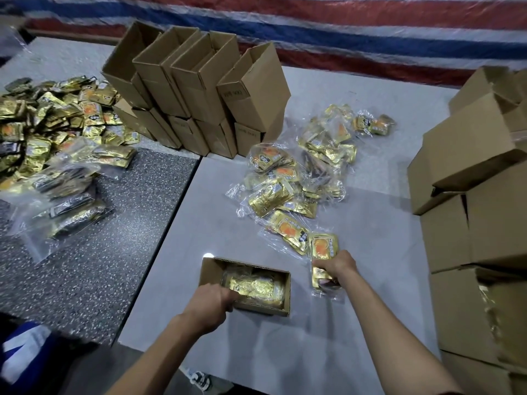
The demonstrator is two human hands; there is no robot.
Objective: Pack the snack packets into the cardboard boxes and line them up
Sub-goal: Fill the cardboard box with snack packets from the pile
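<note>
Right grip: right hand, lower right of centre, fingers closed round a clear bag of gold packets; near end of the bag hidden under the fist, far end lying on the table.
Left grip: left hand, fingers curled over the near left wall of the open box, fingertips inside against the contents; impossible to tell whether also pressing them down.
Box contents: film-wrapped gold packets already inside, near the rim in the middle; far end in shadow, fill unclear.
Just beside: held bag to the right of the box and apart from it, touching the next bagged packet up-frame.
Supply: heap of bagged packets right of centre; loose packets at upper left.
Cartons: empty boxes stacked at upper centre; stack of larger cartons down the right edge.
Surface: pale table; speckled top to the left.
Step, as judged: fetching the next bag while steadying the box.
Risk, film: slick wrap, likely to slide in the fist or spill packets if lifted by one end.
Risk, rim: bag corner catching the right wall and skewing or tipping the light box if the left hand eases off.
Risk, fill: little room left, so bulging contents and a box unfit for lining up.
</note>
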